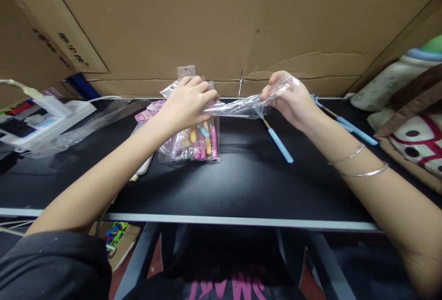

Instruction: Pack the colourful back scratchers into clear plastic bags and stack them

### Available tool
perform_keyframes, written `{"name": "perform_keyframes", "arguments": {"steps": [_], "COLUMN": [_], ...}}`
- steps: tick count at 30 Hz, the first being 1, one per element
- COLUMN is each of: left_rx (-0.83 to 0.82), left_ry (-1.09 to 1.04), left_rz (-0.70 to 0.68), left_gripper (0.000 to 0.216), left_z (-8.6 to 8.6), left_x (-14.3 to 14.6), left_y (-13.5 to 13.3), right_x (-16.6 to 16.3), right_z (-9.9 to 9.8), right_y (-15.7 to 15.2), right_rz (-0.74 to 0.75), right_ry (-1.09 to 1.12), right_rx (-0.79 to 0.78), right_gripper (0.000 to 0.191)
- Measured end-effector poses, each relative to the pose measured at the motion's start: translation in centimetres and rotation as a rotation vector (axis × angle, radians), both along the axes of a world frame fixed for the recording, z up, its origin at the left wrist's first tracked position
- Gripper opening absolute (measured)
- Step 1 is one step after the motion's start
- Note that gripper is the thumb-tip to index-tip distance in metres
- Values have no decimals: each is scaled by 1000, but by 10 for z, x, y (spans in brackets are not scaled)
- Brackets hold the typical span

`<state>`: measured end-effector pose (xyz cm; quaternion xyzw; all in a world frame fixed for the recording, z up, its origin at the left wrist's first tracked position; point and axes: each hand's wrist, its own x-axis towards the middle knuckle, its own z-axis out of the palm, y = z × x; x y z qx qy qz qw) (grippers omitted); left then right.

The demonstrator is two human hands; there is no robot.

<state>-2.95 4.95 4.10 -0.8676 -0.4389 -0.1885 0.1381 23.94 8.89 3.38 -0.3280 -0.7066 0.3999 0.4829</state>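
Observation:
My left hand (186,102) and my right hand (288,97) both pinch a narrow clear plastic bag (238,106), stretched level between them above the black table (221,185). Under my left hand lies a clear packet of pink, yellow and blue handled tools (198,146). A blue-handled tool (279,143) lies on the table below my right hand, its thin end reaching up towards the bag. Whether it sits inside the bag I cannot tell.
Two more blue-handled tools (352,129) lie at the right. Loose clear bags (72,129) and a white device (44,116) sit at the left. A cardboard wall (221,28) stands behind. Patterned cushions (414,139) crowd the right edge.

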Motion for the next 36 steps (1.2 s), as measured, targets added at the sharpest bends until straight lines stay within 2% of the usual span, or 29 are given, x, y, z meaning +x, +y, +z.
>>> {"name": "perform_keyframes", "arguments": {"steps": [6, 11, 17, 21, 24, 28, 32, 36], "left_rx": [1, -20, -129, -124, -121, -229, -286, -199], "left_ry": [-17, 35, 77, 36, -36, -93, -148, -141], "left_rz": [-23, -35, 92, 5, -93, -149, -135, -108], "left_gripper": [42, 18, 18, 21, 41, 65, 58, 49], "left_z": [9, 12, 13, 6, -5, -17, -17, -15], "left_x": [1, 4, 8, 12, 18, 24, 21, 19], "left_y": [-6, -10, -15, -15, -14, -13, -10, -9], "right_x": [13, 19, 13, 4, -6, -13, -12, -12], "right_z": [-5, -6, -1, -4, -7, -5, -1, -1], "right_y": [16, 24, 16, 9, 2, -7, -9, -9], "right_rz": [-26, 1, 49, 77, 97, 114, 100, 75], "right_ry": [-54, -24, -23, 15, 106, 196, 226, 224], "right_rx": [4, -30, -68, -84, -146, -230, -265, -306], "right_gripper": [26, 27, 32, 31, 33, 36, 36, 33]}}
